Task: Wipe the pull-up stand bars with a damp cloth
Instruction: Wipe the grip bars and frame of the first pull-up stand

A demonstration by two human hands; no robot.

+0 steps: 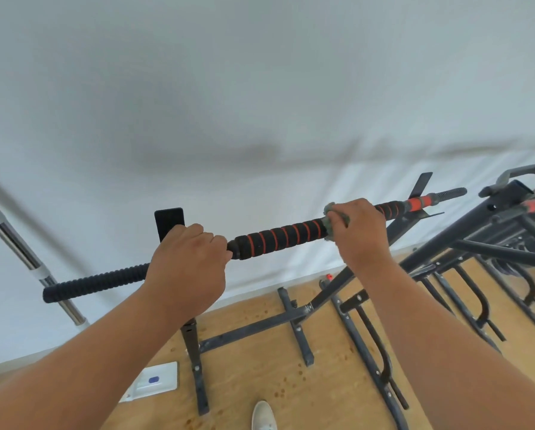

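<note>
Hands grip the top bar of the stand in the head view. The left hand wraps bare round the bar just left of the striped foam, steadying it. The right hand wraps round the bar with the cloth bunched under its fingers, at the right end of that foam section.

The bar runs across the middle of the frame, sloping up to the right, above a wooden floor and before a white wall. It looks stiff and fixed, so it should take firm pressure without shifting. The foam, black with orange spiral stripes, is likely soft and grippy and may drag on a damp cloth. The ribbed black end grip probably traps dirt in its grooves. The cloth is grey-green, small, limp and light, best held wrapped round the bar.

Dark metal legs with bolts spread below. A shoe shows at the bottom edge.
</note>
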